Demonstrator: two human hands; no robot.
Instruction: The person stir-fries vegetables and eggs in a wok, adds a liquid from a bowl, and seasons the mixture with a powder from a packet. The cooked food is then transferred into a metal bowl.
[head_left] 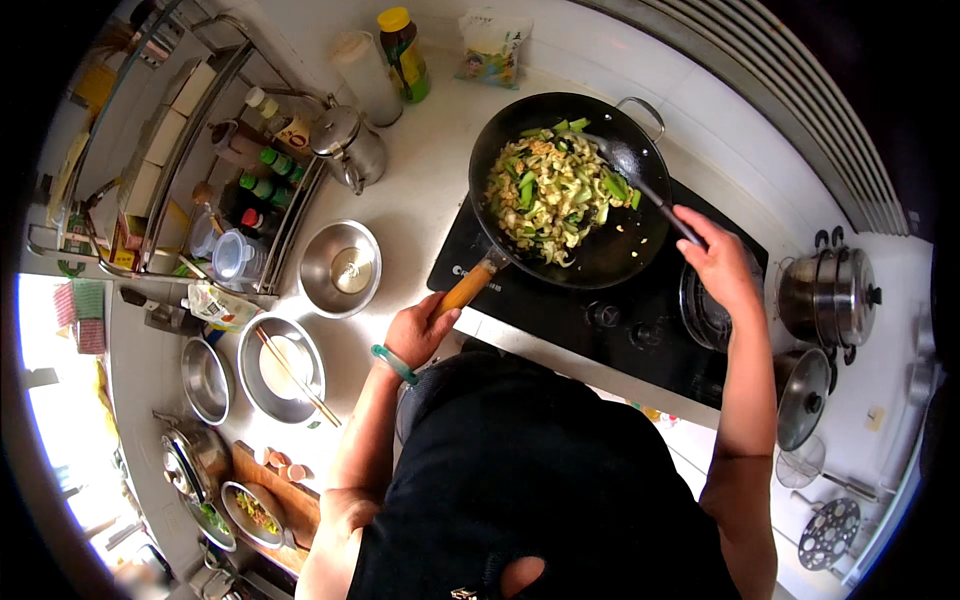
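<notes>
Fingers of the left hand (415,330) wrap the wooden handle (464,291) of the wok (622,250), and those of the right hand (722,262) clasp a spatula (652,194). Over the hob (555,318), the wok holds chopped greens (545,200) heaped leftward, the spatula's head at their right edge.

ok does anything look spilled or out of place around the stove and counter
Only small things: a green scrap lies loose on the counter beside the bowl with chopsticks across it, and what look like eggshells lie loose by the wooden board. The food looks contained in the wok.
</notes>
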